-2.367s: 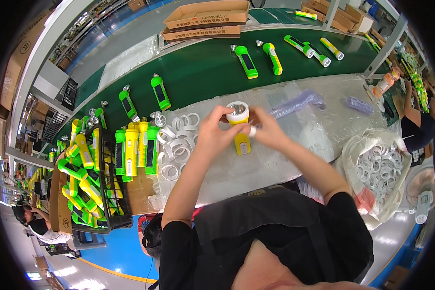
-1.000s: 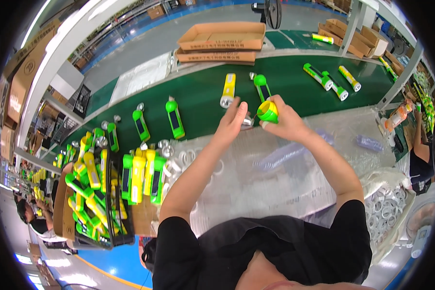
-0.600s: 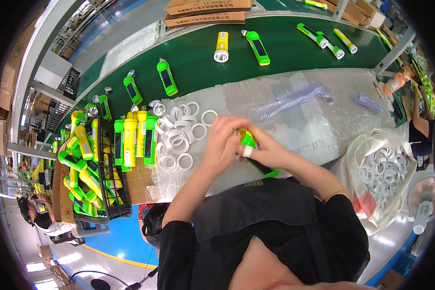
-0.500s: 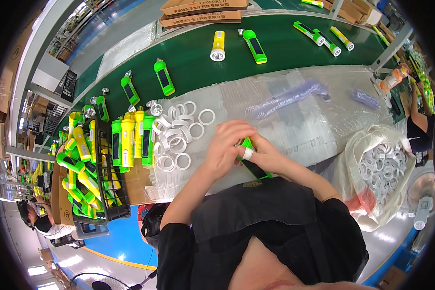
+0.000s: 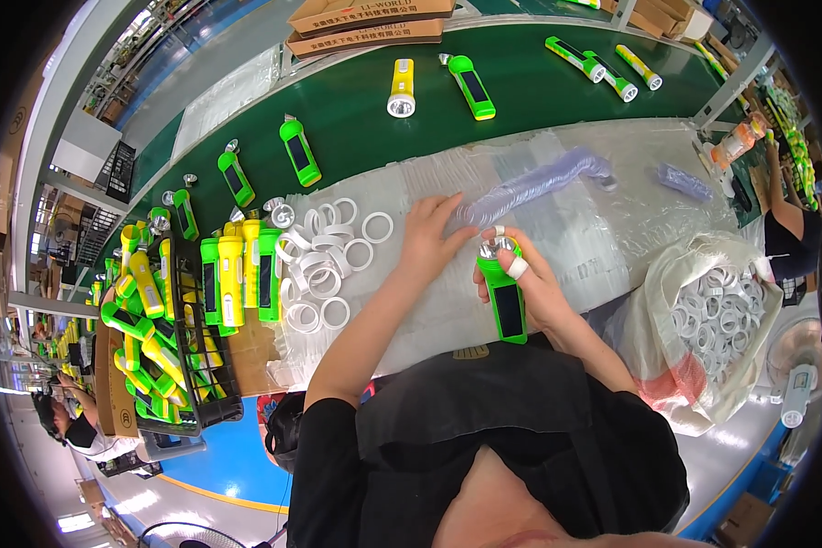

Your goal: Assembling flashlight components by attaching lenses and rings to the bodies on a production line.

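My right hand (image 5: 537, 285) is closed around a green flashlight (image 5: 506, 306) with a dark panel on its side, its reflector head facing away from me. White wraps cover the thumb and a fingertip of that hand. My left hand (image 5: 429, 236) reaches to the near left end of a long stack of clear plastic discs (image 5: 539, 185). Its thumb and forefinger are apart on either side of that end. Left of this hand lies a loose pile of white rings (image 5: 324, 274) on the plastic-covered worktop.
A black crate (image 5: 212, 402) full of green and yellow flashlights stands at the left, with several upright flashlights (image 5: 231, 281) beside it. More flashlights (image 5: 472, 89) lie along the green belt (image 5: 356, 100). On the right, a white sack (image 5: 653, 315) holds many white rings (image 5: 717, 315).
My hands have come apart. The left moved up to the disc stack; the right keeps the flashlight, now turned with its reflector in sight. The whole view has shifted slightly.
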A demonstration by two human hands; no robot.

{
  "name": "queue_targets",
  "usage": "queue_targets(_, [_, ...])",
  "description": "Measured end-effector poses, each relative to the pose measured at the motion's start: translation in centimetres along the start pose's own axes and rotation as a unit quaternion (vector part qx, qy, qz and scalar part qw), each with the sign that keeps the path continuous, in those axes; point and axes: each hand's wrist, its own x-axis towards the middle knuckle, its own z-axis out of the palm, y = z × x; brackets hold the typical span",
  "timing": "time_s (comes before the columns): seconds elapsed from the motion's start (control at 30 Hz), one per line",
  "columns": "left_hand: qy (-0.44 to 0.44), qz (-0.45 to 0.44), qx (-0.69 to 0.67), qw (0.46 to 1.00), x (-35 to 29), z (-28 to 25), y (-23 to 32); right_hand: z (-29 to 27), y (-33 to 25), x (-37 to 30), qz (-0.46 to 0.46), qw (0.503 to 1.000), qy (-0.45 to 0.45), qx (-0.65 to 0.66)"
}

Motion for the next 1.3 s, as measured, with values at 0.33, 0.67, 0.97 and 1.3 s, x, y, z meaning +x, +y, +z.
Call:
queue_targets(0.33, [0.039,-0.035,0.000,0.999,0.0,-3.5,2.1,1.0,-0.4,1.0,-0.019,0.998,-0.011,-0.065])
queue_targets(0.67, [-0.084,-0.016,-0.027,0.996,-1.7,-3.1,0.8,-1.2,-0.6,0.3,-0.070,0.995,0.008,-0.071])
queue_targets(0.97, [-0.031,0.029,-0.185,0.982,-2.0,-8.5,7.3,1.4,-0.1,1.3,-0.034,0.992,-0.086,-0.088])
queue_targets(1.3, [0.082,0.061,-0.162,0.981,-2.8,-7.7,6.2,2.9,2.0,3.6,-0.057,0.970,-0.192,-0.141])
